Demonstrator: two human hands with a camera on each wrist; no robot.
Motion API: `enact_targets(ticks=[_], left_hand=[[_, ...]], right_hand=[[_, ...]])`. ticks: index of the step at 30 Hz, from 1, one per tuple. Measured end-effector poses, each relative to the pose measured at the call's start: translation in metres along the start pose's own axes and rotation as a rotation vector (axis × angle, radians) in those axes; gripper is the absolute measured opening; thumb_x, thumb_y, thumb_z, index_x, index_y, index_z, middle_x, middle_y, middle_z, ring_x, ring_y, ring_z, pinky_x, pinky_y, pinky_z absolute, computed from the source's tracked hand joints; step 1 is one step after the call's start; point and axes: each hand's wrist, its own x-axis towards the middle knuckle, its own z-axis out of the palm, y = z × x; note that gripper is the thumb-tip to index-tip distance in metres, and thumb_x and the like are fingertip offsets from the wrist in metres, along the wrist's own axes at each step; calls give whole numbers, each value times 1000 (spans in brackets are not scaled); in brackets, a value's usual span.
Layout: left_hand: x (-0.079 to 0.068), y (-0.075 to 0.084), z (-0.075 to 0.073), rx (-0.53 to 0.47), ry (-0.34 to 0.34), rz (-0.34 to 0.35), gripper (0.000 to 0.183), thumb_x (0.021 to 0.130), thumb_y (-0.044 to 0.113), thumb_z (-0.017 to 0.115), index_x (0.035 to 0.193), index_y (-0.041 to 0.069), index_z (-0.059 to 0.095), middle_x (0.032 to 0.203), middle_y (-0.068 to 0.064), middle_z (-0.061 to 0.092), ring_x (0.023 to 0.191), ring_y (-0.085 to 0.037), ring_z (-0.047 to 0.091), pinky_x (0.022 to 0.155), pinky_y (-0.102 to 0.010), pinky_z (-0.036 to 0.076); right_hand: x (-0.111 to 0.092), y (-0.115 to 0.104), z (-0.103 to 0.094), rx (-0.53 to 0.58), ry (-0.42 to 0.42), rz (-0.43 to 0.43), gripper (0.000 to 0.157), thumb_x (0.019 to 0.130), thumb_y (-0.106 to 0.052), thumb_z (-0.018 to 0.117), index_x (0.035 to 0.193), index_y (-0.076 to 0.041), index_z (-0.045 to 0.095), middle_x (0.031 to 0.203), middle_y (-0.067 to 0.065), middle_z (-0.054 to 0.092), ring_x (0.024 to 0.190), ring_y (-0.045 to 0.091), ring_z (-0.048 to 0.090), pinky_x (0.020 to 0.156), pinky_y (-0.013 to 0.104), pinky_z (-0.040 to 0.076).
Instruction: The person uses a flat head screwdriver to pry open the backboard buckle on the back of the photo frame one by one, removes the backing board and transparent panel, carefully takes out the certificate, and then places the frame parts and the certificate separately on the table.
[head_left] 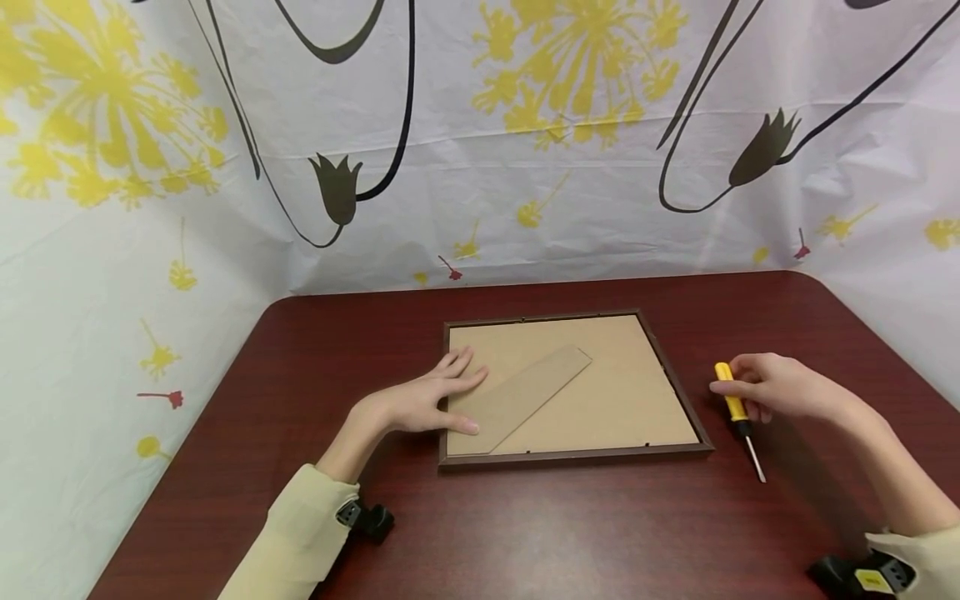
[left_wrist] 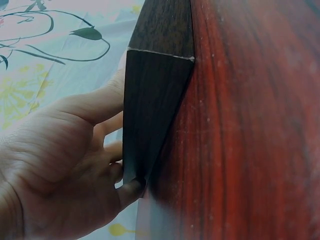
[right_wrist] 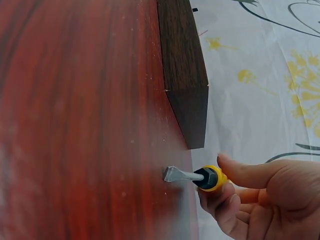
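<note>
A picture frame [head_left: 581,457] lies face down on the table, its brown backing board [head_left: 633,383] upward. A slanted easel-leg shape [head_left: 532,392] shows across the board. My left hand [head_left: 427,400] rests over the frame's left side, fingers spread and thumb flat on the board; in the left wrist view the palm is beside the dark frame edge [left_wrist: 155,100]. To the right of the frame, my right hand [head_left: 783,387] pinches a flat-blade screwdriver [head_left: 731,393] by its yellow handle. Its blade [right_wrist: 182,174] points toward the near side of the table.
The dark red wooden table [head_left: 585,533] extends around the frame on all sides. A white sheet with yellow and grey flower prints [head_left: 450,108] hangs behind and beside the table. Small black devices [head_left: 367,521] are strapped at both wrists.
</note>
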Motion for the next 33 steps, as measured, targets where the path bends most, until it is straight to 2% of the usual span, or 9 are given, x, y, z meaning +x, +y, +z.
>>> enact_targets(ticks=[9, 11, 15, 24, 33], left_hand=[[-1, 0, 0, 0, 4, -6, 85, 93, 46, 71, 160, 15, 28, 169, -11, -5, 153, -32, -12, 121, -56, 9], [-1, 0, 0, 1, 3, -6, 86, 93, 46, 71, 161, 15, 28, 169, -11, -5, 153, -31, -12, 121, -55, 9], [-1, 0, 0, 6, 4, -6, 86, 93, 46, 71, 161, 16, 28, 169, -11, -6, 153, -30, -13, 121, -55, 8], [0, 0, 0, 14, 2, -3, 85, 93, 46, 71, 161, 15, 28, 168, -11, -6, 153, -31, -13, 121, -55, 8], [-1, -1, 0, -3, 9, -2, 85, 94, 45, 70, 161, 15, 27, 169, -12, -5, 153, -33, -11, 120, -57, 10]], right_hand=[[-1, -1, -1, 63, -98, -22, 21, 103, -18, 59, 93, 0, 56, 70, 1, 57, 60, 15, 58, 57, 29, 52], [-1, -1, -1, 81, -99, -17, 23, 102, -17, 62, 99, 4, 56, 71, 2, 58, 61, 15, 58, 57, 29, 52], [-2, -1, 0, 93, -93, 8, 36, 98, -19, 68, 109, 11, 53, 73, 2, 61, 62, 17, 60, 57, 30, 54], [0, 0, 3, 118, -100, 40, 36, 95, -21, 72, 104, 8, 52, 71, 3, 61, 62, 18, 61, 57, 31, 54], [0, 2, 2, 128, -99, 39, 34, 97, -20, 69, 106, 7, 52, 73, 3, 60, 63, 17, 60, 58, 31, 54]])
